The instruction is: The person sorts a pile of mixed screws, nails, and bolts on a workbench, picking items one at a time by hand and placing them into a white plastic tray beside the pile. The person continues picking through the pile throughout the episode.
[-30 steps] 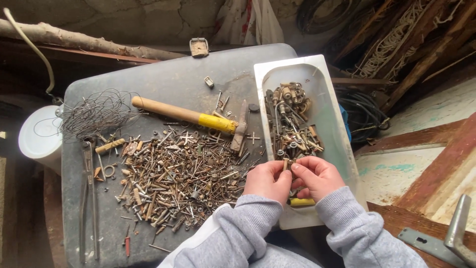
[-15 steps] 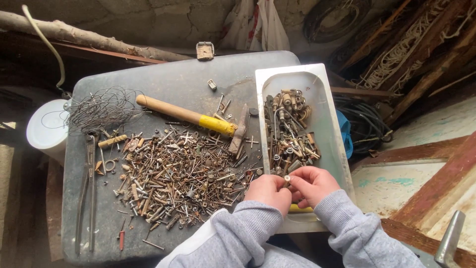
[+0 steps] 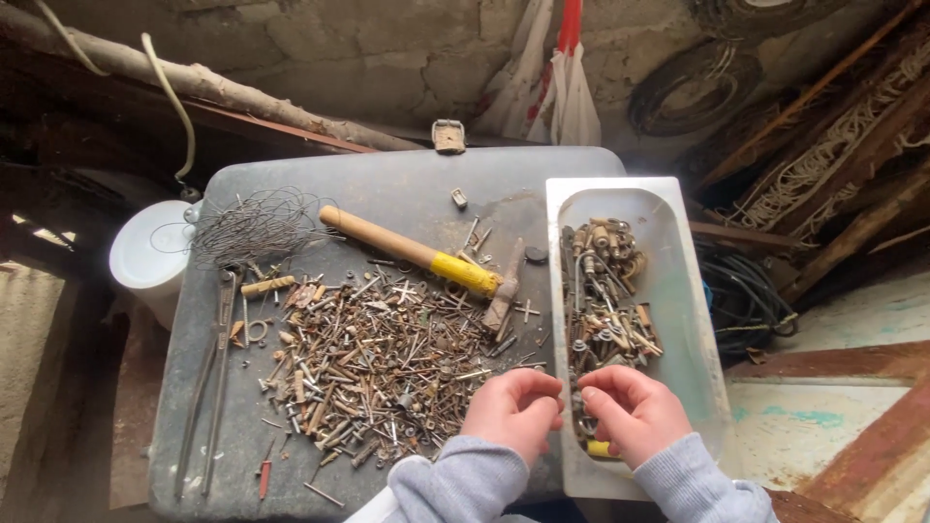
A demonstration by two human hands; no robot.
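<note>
My left hand [image 3: 516, 407] and my right hand [image 3: 635, 415] are close together over the near end of a white oblong tray [image 3: 699, 291]. Their fingertips are curled in and pinch a small rusty fastener [image 3: 573, 393] between them. The tray holds a heap of sorted rusty bolts, nuts and wire pieces [image 3: 605, 291]. A yellow object [image 3: 601, 448] shows under my right hand. To the left of my left hand, a wide pile of rusty nails and screws [image 3: 378, 358] is spread on the dark grey table [image 3: 407, 189].
A hammer with a wooden handle and yellow band [image 3: 412, 252] lies behind the pile. Long pincers [image 3: 213, 378] and a tangle of thin wire [image 3: 254, 228] are at the left. A white bucket [image 3: 145, 257] stands beyond the table's left edge. Cables and timber lie to the right.
My hands have stayed together at the tray's near end and drifted slightly left toward its rim. The view tilted up a little.
</note>
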